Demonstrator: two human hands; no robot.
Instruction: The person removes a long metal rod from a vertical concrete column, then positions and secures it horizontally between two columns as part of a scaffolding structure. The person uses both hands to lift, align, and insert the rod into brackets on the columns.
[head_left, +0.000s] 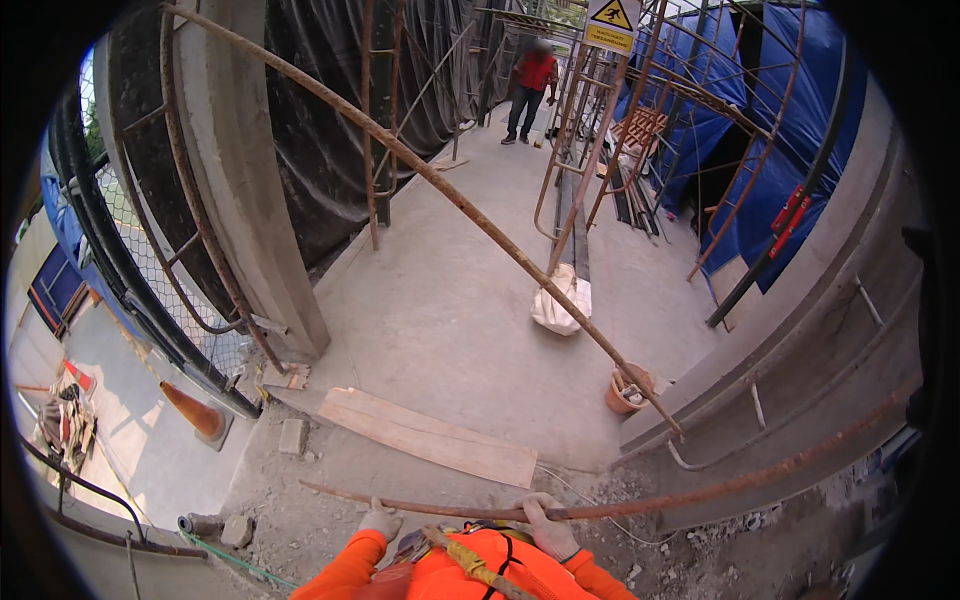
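Note:
A long rusty metal pipe [660, 509] runs crosswise just in front of my body, from a thin end at the left to the wall side at the right. My right hand [548, 528], in a pale work glove, wraps over this pipe near the middle. Further left, my left hand [381, 520], gloved as well, closes at the same pipe; its fingers are partly hidden. Both sleeves are orange. Across my orange-clad front lies a yellow-and-brown strap or rope [468, 560]. Beyond the pipe, a flat wooden board [430, 436] rests on the concrete floor.
A rusty diagonal brace [430, 175] crosses ahead. An orange bucket [630, 388] and white sack [562, 300] stand on the floor [430, 300]. Scaffold frames [590, 120] and blue tarps [790, 100] line the right. A person [532, 85] stands far ahead. Traffic cone [195, 412] at lower left.

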